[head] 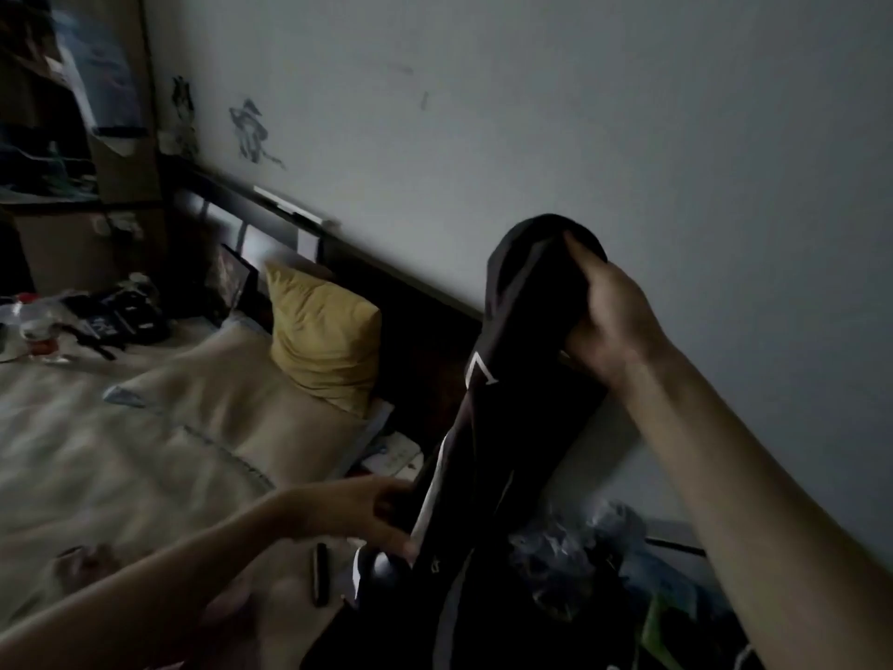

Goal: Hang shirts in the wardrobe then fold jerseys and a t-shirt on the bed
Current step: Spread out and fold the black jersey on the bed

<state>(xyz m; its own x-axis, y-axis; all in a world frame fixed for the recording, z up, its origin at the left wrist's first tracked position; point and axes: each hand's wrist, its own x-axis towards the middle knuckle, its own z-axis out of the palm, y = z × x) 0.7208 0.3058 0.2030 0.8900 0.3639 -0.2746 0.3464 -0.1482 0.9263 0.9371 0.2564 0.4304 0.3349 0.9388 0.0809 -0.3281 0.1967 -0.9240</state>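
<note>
Bed point(121, 442): fills the left, its headboard against the plain painted wall point(580, 137).
Square yellow cushion point(321, 340): upright against the headboard, behind the flat beige pillow point(241, 389).
Black jersey with white trim point(512, 379): hangs right of the cushion, between the hands.
Right hand point(613, 321): grips its top.
Left hand point(367, 512): pinches its lower edge, above the bed.
Small dark stick-shaped object point(319, 573): on the bed, below the left hand.

Matt black cloth jersey point(522, 340), creased yellow fabric pillow point(321, 340), soft beige bedsheet point(121, 452).
</note>
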